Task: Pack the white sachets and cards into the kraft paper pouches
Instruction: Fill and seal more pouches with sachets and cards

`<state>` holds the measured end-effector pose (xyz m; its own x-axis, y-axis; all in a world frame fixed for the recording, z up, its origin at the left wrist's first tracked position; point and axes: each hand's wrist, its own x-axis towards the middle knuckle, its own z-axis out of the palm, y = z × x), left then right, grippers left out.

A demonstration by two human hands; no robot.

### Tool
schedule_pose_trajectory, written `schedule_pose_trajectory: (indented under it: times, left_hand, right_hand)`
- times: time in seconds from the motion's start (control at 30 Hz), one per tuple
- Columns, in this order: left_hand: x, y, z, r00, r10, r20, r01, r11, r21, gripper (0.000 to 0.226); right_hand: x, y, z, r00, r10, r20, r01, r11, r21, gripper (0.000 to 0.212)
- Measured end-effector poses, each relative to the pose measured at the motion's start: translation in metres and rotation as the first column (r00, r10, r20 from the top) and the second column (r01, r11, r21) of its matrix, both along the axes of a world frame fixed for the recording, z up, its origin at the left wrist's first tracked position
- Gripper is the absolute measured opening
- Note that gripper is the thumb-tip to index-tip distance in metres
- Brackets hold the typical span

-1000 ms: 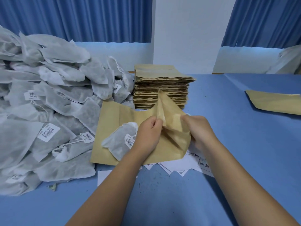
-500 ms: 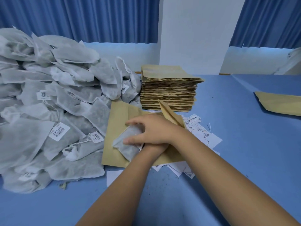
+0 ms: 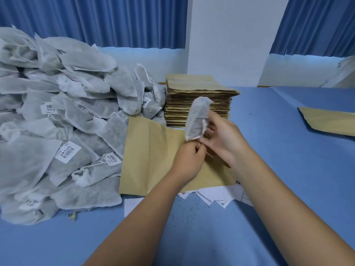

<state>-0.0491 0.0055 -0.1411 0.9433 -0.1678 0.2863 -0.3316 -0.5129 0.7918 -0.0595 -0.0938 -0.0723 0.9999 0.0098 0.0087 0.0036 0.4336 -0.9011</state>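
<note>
Right hand point(image 3: 221, 137) pinches a sachet point(image 3: 197, 120); left hand point(image 3: 189, 158), at its seven o'clock, seemingly nips the pouch point(image 3: 153, 150); slackening would shut it.

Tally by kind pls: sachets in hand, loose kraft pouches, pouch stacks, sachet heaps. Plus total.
Sachet in hand: 1, gripped by the right hand
Loose kraft pouches: 2, near pouch under the left hand, far pouch at right
Pouch stack: 1
Sachet heap: 1
Total: 5
Cards and heaped sachets overlap too much to count.

Blue table point(image 3: 288, 169), blue curtains point(image 3: 96, 20), white pillar point(image 3: 226, 35)
</note>
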Motion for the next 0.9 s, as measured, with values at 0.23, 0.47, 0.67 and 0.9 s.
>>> schedule_pose_trajectory:
  times: [0.23,0.47,0.67,0.9]
  left_hand:
    - [-0.010,-0.007,0.006,0.976,0.146,0.163,-0.123,0.982,-0.146,0.028]
    - [-0.019,-0.003,0.012,0.964,0.091,0.249,-0.032,0.973,-0.230,0.033]
    - [-0.021,-0.009,0.010,0.966,0.034,0.255,0.023,0.975,-0.220,0.028]
    - [-0.021,-0.005,0.014,0.939,0.112,0.324,-0.027,0.967,-0.255,0.026]
  right_hand:
    - [0.003,-0.042,-0.007,0.976,-0.218,0.027,0.212,0.901,-0.378,0.023]
    - [-0.002,-0.040,-0.024,0.925,-0.062,0.374,0.375,0.295,-0.879,0.020]
    - [-0.001,-0.027,-0.020,0.984,0.061,0.164,0.154,0.151,-0.977,0.026]
    - [0.000,-0.013,-0.014,0.968,0.216,-0.131,-0.239,0.619,-0.748,0.031]
